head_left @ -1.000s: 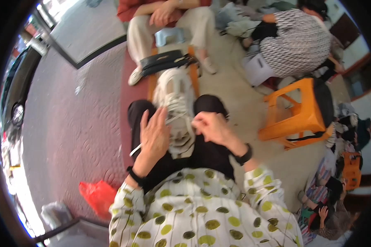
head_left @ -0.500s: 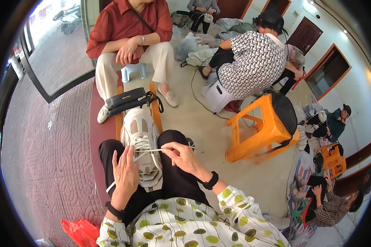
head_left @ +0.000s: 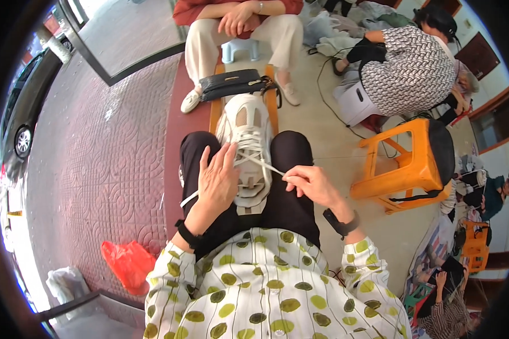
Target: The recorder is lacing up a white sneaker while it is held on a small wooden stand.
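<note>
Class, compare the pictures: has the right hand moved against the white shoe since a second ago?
Yes. The right hand has drawn off the white shoe toward the person's right, pulling the lace taut.

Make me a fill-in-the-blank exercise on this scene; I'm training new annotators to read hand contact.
1. The right hand pinches a white ____ pulled out from the sneaker.
2. The left hand lies flat on the sneaker's ____ side.
3. The sneaker rests on the person's ____.
4. The plastic stool to the right is ____.

Missing words: lace; left; lap; orange
</note>
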Motion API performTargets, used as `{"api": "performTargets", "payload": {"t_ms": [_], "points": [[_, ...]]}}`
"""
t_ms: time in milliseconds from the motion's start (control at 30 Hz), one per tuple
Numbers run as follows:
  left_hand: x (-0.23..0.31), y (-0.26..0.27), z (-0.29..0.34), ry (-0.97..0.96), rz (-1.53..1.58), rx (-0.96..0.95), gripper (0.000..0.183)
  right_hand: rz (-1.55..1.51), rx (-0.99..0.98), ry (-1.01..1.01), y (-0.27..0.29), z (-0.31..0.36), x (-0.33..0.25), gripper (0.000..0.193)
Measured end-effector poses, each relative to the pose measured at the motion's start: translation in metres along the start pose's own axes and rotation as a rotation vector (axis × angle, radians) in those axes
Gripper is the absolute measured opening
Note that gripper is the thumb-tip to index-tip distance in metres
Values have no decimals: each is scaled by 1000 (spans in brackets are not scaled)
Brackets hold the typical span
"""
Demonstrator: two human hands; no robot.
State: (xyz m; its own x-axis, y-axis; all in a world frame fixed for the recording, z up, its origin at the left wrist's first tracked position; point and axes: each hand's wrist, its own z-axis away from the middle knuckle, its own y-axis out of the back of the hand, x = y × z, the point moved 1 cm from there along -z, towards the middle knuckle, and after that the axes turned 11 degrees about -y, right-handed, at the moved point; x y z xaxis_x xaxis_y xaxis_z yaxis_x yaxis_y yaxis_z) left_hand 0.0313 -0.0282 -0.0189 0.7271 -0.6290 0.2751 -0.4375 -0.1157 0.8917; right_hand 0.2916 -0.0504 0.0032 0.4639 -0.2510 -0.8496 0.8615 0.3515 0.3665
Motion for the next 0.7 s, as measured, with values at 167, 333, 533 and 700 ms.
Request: {"api": "performTargets", "payload": {"t_ms": [167,333,533,700], "points": [[2,28,-15,62,230,167,30,26,-64,51,-10,22,-3,17],[2,25,-38,48,184,165,11,-39,-201,178,-40,49,-36,16],[12,23,-50,22,-96,-78,21,91,-155,559,-70,50,-49,12],[5,15,-45,-38,-148,-25,23,73,-158,555,-75,50,-44,13]]}}
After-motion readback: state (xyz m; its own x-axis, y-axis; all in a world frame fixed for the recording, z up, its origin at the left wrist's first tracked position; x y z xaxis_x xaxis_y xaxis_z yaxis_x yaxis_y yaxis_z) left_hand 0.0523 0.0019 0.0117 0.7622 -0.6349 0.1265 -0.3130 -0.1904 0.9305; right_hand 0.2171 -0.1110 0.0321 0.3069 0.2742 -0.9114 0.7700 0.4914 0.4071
